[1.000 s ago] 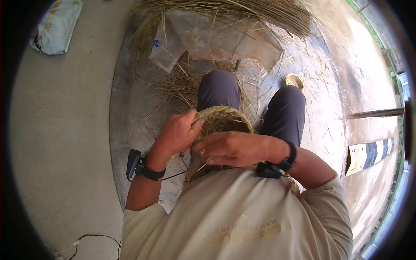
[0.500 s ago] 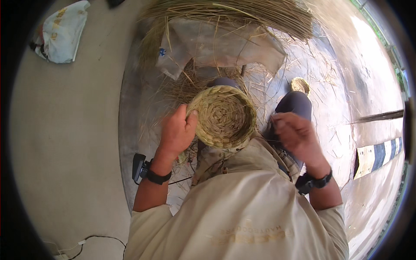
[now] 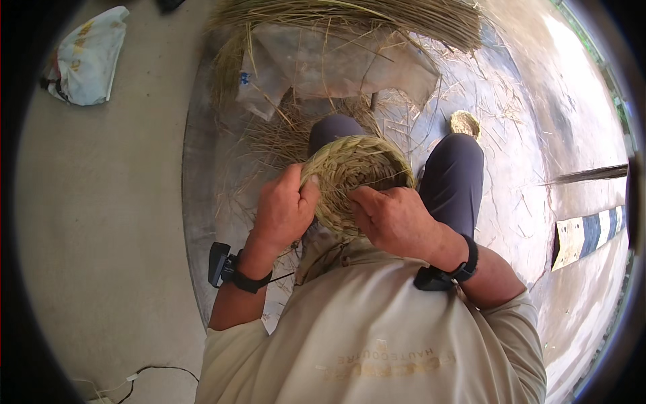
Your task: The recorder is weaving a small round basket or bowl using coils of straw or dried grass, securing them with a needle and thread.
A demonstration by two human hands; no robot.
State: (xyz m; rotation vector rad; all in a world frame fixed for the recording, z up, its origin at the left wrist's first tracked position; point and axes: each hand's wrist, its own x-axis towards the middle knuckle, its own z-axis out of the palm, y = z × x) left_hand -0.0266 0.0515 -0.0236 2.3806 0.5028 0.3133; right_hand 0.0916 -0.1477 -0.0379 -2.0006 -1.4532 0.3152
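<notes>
A round, shallow woven straw basket (image 3: 340, 165) is tilted above my lap, its hollow facing me. My left hand (image 3: 284, 207) grips its left rim, with the thumb on the inner side and the fingers mostly hidden behind the wall. Over the basket's lower right part lies my right hand (image 3: 398, 221). Its fingers are closed in a pinch against the inside, and whatever they hold is hidden.
A second, smaller straw basket (image 3: 465, 124) sits on the mat beyond my right knee. At the far side lie a long bundle of straw (image 3: 377, 13) and a cloudy plastic sheet (image 3: 336, 60). A white bag (image 3: 87, 57) is on the floor at far left.
My right hand has moved left from beside the basket to inside it. The basket has tilted and shifted slightly right, with my left hand still on its rim.
</notes>
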